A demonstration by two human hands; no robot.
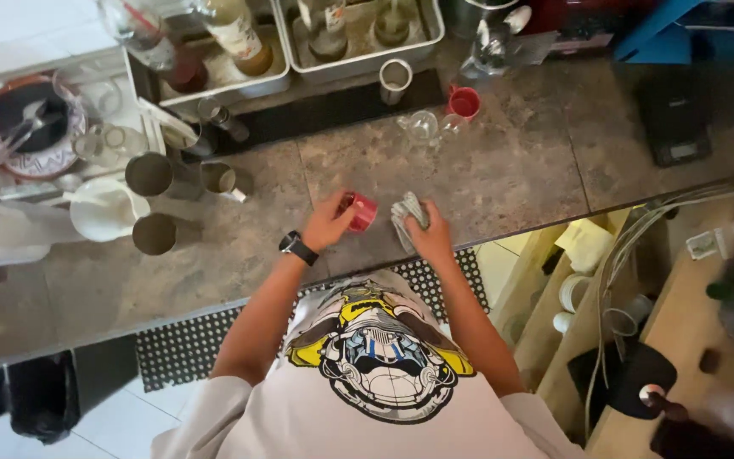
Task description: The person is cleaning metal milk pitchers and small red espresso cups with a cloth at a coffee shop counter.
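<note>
My left hand [326, 223], with a black watch on the wrist, grips a small red cup [361, 212] tipped on its side just above the stone counter [511, 170]. My right hand [429, 235] is closed on a crumpled grey cloth [407, 212] right beside the cup's mouth. Cup and cloth are touching or nearly touching. Both hands are near the counter's front edge, above my white printed shirt.
A second red cup [464, 102] and clear glasses [422, 126] stand farther back. Metal cups [148, 174] and a white jug [104, 208] are at the left. Trays with bottles [223, 81] line the back. A black scale [677, 127] sits right. A perforated black mat [180, 344] covers the floor.
</note>
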